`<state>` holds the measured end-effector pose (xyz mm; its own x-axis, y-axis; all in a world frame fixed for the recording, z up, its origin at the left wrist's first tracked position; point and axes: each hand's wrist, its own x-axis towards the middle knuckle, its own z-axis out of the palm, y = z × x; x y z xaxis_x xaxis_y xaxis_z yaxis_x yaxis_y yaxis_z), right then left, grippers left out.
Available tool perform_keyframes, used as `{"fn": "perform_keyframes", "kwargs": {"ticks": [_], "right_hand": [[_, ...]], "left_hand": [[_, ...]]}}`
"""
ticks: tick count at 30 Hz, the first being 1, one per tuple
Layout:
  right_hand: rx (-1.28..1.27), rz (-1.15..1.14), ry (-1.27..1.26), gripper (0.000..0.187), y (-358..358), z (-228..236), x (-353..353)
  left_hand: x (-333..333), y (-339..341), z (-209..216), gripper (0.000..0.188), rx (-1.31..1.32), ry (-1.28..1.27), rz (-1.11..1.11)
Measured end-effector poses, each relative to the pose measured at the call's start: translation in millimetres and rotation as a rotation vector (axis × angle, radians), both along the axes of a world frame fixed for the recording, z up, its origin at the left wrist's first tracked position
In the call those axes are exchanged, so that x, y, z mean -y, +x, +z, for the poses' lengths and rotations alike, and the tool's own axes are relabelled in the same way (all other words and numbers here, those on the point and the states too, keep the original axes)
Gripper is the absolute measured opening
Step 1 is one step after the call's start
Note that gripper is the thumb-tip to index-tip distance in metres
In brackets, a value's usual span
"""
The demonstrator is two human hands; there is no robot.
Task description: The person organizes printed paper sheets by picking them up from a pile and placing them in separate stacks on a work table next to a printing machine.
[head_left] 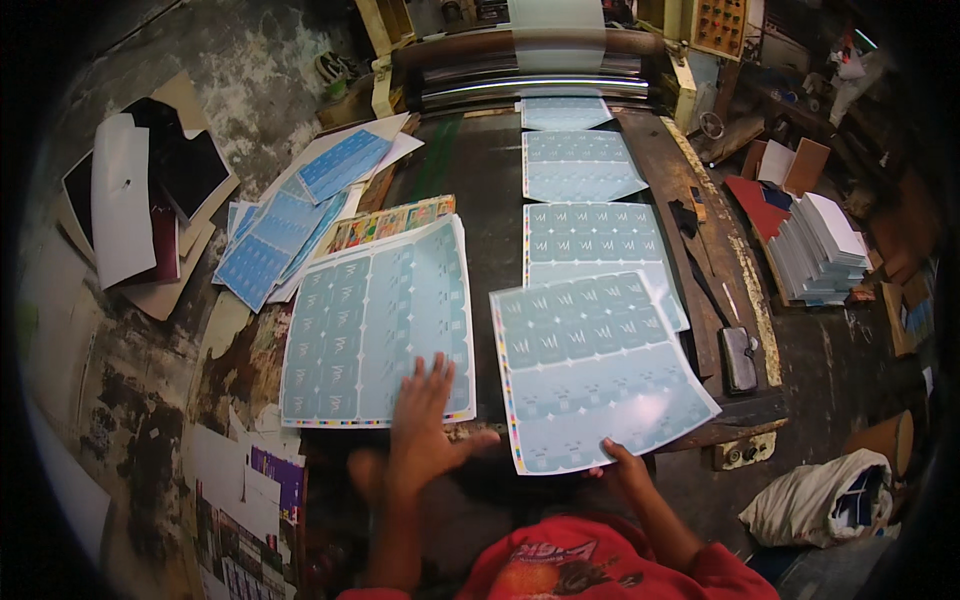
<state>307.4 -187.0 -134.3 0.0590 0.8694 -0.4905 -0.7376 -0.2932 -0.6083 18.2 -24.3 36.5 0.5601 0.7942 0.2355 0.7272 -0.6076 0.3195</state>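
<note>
My left hand [425,425] has its fingers spread over the near right corner of a stack of pale blue-green printed sheets [375,330]; whether it presses on the stack I cannot tell. A single printed sheet [600,375] of the same kind is pinched at its near edge by my right hand [625,470], the thumb on top. It is tilted and glossy, and its far part covers some of another printed sheet [595,240] lying on the machine's table. Farther back, more sheets [580,165] lie in a line reaching the rollers [540,90].
Loose blue printed sheets [270,240] overlap left of the stack. A black box-like object [738,360] with a strap lies by the table's right edge. Stacked white paper [820,245] stands at the right, a white sack [825,497] below it. Boards and sheets [120,200] lie at far left.
</note>
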Motion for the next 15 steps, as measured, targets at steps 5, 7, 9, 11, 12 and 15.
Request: {"fn": "perform_keyframes", "kwargs": {"ticks": [5, 7, 9, 11, 12, 15], "right_hand": [[0.133, 0.004, -0.148, 0.042, -26.1, 5.7, 40.6], [0.132, 0.033, -0.216, 0.046, -31.9, 3.4, 52.6], [0.077, 0.044, -0.273, 0.048, -38.1, 9.8, 60.6], [0.049, 0.057, -0.247, 0.047, -39.0, 7.8, 64.2], [0.028, 0.05, -0.236, 0.047, -39.3, 1.9, 65.6], [-0.024, 0.03, -0.196, 0.047, -37.8, 6.3, 61.0]], "left_hand": [[20.0, -1.5, -4.6, 0.114, -0.14, -0.123, 0.045], [20.5, -3.0, -7.4, 0.103, -0.12, -0.095, 0.044], [19.4, -2.9, -12.4, 0.092, -0.073, -0.08, 0.054], [17.1, -5.6, -20.3, 0.075, 0.044, -0.042, 0.056], [16.4, -6.7, -23.3, 0.066, 0.102, -0.023, 0.057], [18.0, -6.4, -24.3, 0.048, 0.207, -0.046, 0.108]]}}
